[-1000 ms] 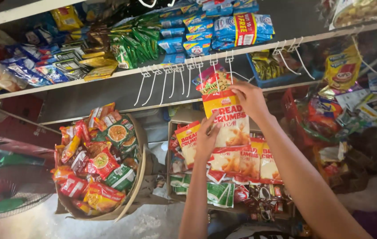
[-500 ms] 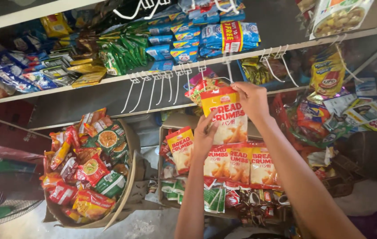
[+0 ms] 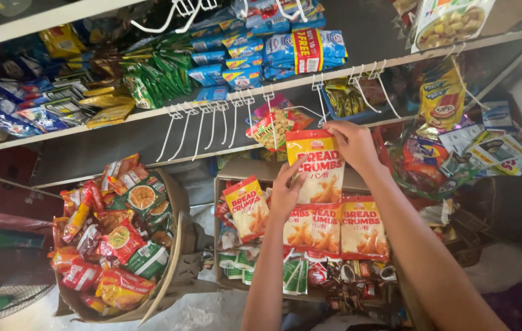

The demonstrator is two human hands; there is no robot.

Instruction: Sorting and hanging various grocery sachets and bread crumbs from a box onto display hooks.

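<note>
Head view: yellow-red crumb packet (image 3: pixel 316 167), seemingly sealed.

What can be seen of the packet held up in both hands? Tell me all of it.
The packet is a flat, glossy plastic pouch, red and yellow, with a picture of golden fried pieces low on its front. It is upright, sealed as far as can be seen, raised near the white wire hooks under the shelf edge. The right hand pinches its top right corner; the left hand supports its lower left edge. Similar packets stand in a box behind.
</note>
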